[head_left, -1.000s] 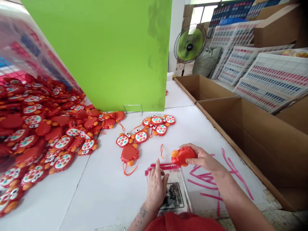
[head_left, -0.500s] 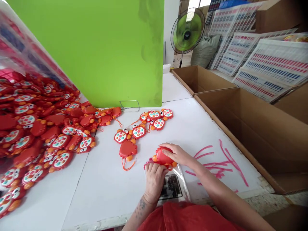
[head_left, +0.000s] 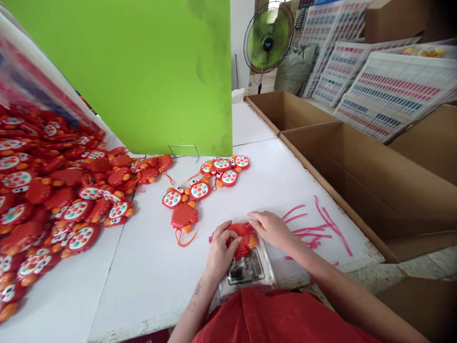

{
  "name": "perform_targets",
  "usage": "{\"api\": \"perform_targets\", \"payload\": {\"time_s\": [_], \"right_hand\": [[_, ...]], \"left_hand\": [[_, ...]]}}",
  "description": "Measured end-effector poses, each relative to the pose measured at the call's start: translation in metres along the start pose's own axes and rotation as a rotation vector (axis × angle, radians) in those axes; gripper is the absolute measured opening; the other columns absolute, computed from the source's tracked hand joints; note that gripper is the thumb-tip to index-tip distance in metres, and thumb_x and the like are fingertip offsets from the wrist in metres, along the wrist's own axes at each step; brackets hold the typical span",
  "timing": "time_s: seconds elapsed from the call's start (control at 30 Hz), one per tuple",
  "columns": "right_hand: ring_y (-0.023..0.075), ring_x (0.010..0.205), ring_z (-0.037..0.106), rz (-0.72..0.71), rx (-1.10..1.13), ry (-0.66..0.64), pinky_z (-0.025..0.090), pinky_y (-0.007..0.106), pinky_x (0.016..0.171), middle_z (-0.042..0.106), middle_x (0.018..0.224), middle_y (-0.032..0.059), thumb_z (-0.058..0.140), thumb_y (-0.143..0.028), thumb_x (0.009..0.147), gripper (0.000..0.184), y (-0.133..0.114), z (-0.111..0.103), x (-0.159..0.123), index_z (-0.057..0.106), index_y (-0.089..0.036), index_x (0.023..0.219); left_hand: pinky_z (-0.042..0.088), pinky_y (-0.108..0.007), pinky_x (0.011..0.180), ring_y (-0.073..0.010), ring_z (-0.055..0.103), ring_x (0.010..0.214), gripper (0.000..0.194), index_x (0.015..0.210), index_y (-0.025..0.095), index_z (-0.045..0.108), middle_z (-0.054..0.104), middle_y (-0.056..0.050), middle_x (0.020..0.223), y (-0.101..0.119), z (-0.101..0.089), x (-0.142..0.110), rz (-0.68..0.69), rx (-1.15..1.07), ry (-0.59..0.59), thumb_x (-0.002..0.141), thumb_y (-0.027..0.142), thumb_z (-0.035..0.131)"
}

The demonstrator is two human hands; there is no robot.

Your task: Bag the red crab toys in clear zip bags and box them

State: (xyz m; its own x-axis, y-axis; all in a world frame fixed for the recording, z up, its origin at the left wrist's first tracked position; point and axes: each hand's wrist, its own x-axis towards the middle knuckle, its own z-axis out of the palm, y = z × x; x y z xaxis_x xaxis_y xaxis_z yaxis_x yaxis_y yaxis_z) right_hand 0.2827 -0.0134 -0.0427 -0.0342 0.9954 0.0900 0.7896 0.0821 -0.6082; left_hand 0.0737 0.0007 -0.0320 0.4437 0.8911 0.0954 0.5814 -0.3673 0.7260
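The left hand (head_left: 218, 248) has its fingers (head_left: 224, 229) and thumb (head_left: 233, 247) bent inward, near but apart from the right hand (head_left: 274, 230), palm down with fingers pointing leftward, the left forearm (head_left: 194, 297) angled forward, the right forearm (head_left: 330, 281) slanting in from the right

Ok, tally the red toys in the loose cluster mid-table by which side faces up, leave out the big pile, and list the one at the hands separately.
Button-side-up toys: 6
Plain-back-up toy: 1
Partly covered toy at the left hand: 1
Total: 8
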Motion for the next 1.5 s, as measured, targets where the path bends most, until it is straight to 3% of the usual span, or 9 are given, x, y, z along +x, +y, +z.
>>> {"api": "perform_targets", "payload": {"time_s": [0.23, 0.33, 0.43, 0.5, 0.63, 0.8, 0.97, 1.27, 1.5], "right_hand": [[0.0246, 0.097, 0.062, -0.012, 0.243, 0.250, 0.048, 0.043, 0.089, 0.070, 0.106, 0.0067, 0.041, -0.015, 0.093, 0.034, -0.018, 0.028, -0.016, 0.064, -0.022, 0.117], [0.0228, 0.104, 0.063, 0.025, 0.441, 0.287, 0.050, 0.040, 0.092, 0.068, 0.114, 0.0056, 0.040, -0.024, 0.098, 0.030, -0.026, 0.023, -0.018, 0.061, -0.024, 0.118], [0.0216, 0.108, 0.062, 0.030, 0.549, 0.310, 0.050, 0.038, 0.095, 0.068, 0.114, 0.0053, 0.040, -0.028, 0.099, 0.027, -0.033, 0.018, -0.021, 0.061, -0.023, 0.116], [0.0223, 0.107, 0.063, 0.040, 0.581, 0.345, 0.052, 0.038, 0.093, 0.068, 0.112, 0.0065, 0.041, -0.030, 0.099, 0.026, -0.036, 0.015, -0.023, 0.061, -0.023, 0.114], [0.0225, 0.102, 0.065, 0.058, 0.619, 0.375, 0.057, 0.036, 0.082, 0.068, 0.109, 0.0077, 0.042, -0.033, 0.099, 0.026, -0.037, 0.012, -0.025, 0.062, -0.024, 0.113], [0.0219, 0.104, 0.063, 0.027, 0.554, 0.415, 0.055, 0.037, 0.086, 0.067, 0.112, 0.0078, 0.042, -0.029, 0.100, 0.025, -0.028, 0.009, -0.022, 0.060, -0.024, 0.116], [0.0258, 0.109, 0.057, -0.181, 0.259, 0.471, 0.045, 0.048, 0.098, 0.067, 0.111, 0.0071, 0.051, -0.023, 0.096, 0.025, -0.035, 0.001, -0.013, 0.059, -0.025, 0.121], [0.0239, 0.107, 0.055, -0.486, 0.051, 0.314, 0.036, 0.047, 0.103, 0.071, 0.097, 0.0014, 0.047, -0.009, 0.096, 0.045, -0.070, -0.006, 0.004, 0.048, -0.029, 0.136], [0.0234, 0.094, 0.056, -0.271, 0.060, 0.313, 0.040, 0.041, 0.093, 0.068, 0.083, -0.0002, 0.053, -0.007, 0.086, 0.033, -0.060, 0.008, 0.014, 0.062, -0.028, 0.110]], "left_hand": [[0.048, -0.037, 0.080, -0.0207, 0.059, 0.081, 0.014, 0.081, 0.020, 0.058, 0.064, -0.004, 0.079, 0.024, -0.023, 0.003, -0.064, 0.054, -0.155, 0.091, 0.024, 0.049], [0.047, -0.041, 0.089, -0.0227, 0.058, 0.099, 0.017, 0.101, 0.020, 0.058, 0.064, -0.008, 0.102, 0.023, -0.022, -0.005, -0.055, -0.079, 0.012, 0.092, 0.032, 0.049], [0.049, -0.043, 0.090, -0.0241, 0.056, 0.111, 0.048, 0.130, 0.019, 0.042, 0.052, -0.015, 0.127, 0.009, -0.020, -0.011, -0.214, -0.274, 0.252, 0.089, 0.041, 0.054], [0.053, -0.039, 0.080, -0.0222, 0.060, 0.103, 0.061, 0.137, 0.019, 0.034, 0.051, -0.017, 0.129, 0.002, -0.019, -0.014, -0.361, -0.436, 0.224, 0.087, 0.047, 0.055], [0.052, -0.030, 0.072, -0.0181, 0.064, 0.088, 0.058, 0.120, 0.016, 0.051, 0.063, -0.013, 0.115, 0.003, -0.020, -0.015, -0.507, -0.695, -0.009, 0.078, 0.055, 0.065], [0.050, -0.028, 0.069, -0.0160, 0.064, 0.077, 0.042, 0.086, 0.016, 0.058, 0.071, -0.009, 0.096, 0.012, -0.016, -0.012, -0.525, -0.822, -0.058, 0.074, 0.055, 0.069], [0.048, -0.026, 0.061, -0.0138, 0.061, 0.067, 0.035, 0.087, 0.018, 0.055, 0.071, -0.005, 0.090, 0.025, -0.018, -0.004, -0.445, -0.759, -0.069, 0.081, 0.052, 0.060], [0.048, -0.029, 0.070, -0.0192, 0.065, 0.079, 0.024, 0.103, 0.019, 0.059, 0.069, -0.004, 0.081, 0.047, -0.028, 0.003, -0.227, -0.288, -0.072, 0.091, 0.028, 0.040], [0.049, -0.032, 0.081, -0.0216, 0.067, 0.092, 0.028, 0.107, 0.021, 0.061, 0.072, -0.008, 0.101, 0.036, -0.024, 0.005, -0.208, -0.218, -0.149, 0.092, 0.029, 0.039]]}}
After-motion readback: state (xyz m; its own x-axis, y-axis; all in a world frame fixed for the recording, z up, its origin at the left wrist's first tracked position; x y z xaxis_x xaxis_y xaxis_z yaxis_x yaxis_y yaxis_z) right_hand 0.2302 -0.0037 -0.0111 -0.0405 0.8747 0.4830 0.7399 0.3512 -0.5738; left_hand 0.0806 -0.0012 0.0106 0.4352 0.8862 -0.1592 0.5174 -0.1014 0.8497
